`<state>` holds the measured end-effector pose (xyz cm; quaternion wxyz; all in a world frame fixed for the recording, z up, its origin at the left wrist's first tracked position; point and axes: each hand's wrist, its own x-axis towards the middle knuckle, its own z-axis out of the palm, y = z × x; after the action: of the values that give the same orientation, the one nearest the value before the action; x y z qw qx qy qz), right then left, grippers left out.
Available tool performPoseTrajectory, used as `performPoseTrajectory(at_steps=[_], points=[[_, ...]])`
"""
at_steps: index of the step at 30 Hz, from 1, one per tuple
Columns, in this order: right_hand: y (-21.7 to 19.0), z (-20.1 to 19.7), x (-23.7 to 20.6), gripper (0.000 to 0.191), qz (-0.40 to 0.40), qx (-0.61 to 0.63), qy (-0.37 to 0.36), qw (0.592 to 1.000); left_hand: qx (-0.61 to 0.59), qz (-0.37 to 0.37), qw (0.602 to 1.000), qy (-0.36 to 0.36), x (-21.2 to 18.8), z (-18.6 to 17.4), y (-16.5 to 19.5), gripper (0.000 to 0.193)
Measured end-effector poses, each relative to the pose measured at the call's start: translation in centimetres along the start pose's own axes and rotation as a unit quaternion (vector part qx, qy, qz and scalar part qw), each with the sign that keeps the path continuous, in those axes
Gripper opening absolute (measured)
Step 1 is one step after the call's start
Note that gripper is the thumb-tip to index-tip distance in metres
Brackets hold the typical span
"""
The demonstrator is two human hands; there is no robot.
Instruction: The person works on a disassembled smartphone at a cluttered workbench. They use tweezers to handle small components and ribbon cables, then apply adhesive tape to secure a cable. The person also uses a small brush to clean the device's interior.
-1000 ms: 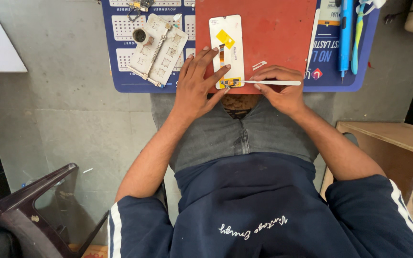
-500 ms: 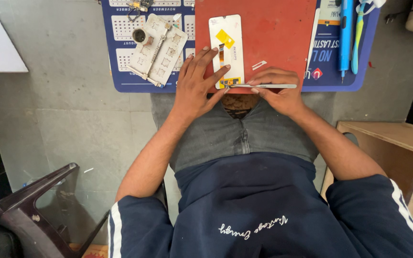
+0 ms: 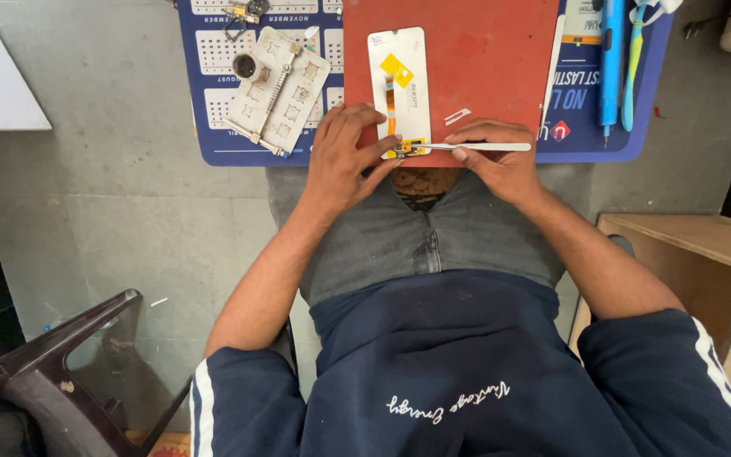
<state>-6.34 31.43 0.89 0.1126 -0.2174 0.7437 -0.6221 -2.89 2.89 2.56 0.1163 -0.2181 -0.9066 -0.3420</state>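
Observation:
A white phone screen panel (image 3: 401,76) with an orange flex cable and a yellow tag lies on a red mat (image 3: 484,59). My left hand (image 3: 344,161) presses on the panel's near end, fingers spread over its left edge. My right hand (image 3: 497,156) grips metal tweezers (image 3: 467,146) held flat, their tips at the small connector at the panel's near end.
A blue printed mat (image 3: 213,110) lies under the red one. On it sit a white phone frame (image 3: 281,89) with small parts, a blue pen-like tool (image 3: 611,59) and a light blue toothbrush (image 3: 632,68). A dark plastic chair (image 3: 52,372) stands at lower left, a wooden box (image 3: 687,245) at right.
The tweezers have shifted slightly left, their tips now at the panel's connector. My left hand stays on the panel.

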Motion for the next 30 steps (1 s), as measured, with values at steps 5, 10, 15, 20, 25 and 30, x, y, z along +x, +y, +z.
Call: performPoseTrajectory(at_steps=[5,10,15,20,25,30], points=[[0.7,-0.2,-0.3,0.013,0.027,0.085,0.024,0.996,0.013,0.024,1.0,0.011,0.3,0.5,0.3,0.025],[0.6,-0.6,-0.5,0.014,0.043,0.157,0.049,0.985,0.014,0.049,0.998,0.039,0.6,0.9,0.8,0.026],[0.8,-0.5,-0.9,0.012,0.031,0.138,0.063,0.988,0.006,0.048,0.998,0.044,0.5,1.2,0.9,0.025],[1.1,-0.3,-1.0,0.014,0.045,0.117,0.052,0.991,0.02,0.073,0.997,0.035,0.3,0.8,0.4,0.025],[1.0,-0.4,-0.9,0.015,0.035,0.023,0.038,0.998,0.019,0.075,0.997,0.016,0.4,0.7,0.4,0.022],[0.7,-0.3,-0.8,0.014,0.02,0.022,0.039,0.999,0.016,0.077,0.997,0.019,0.4,0.6,0.4,0.022]])
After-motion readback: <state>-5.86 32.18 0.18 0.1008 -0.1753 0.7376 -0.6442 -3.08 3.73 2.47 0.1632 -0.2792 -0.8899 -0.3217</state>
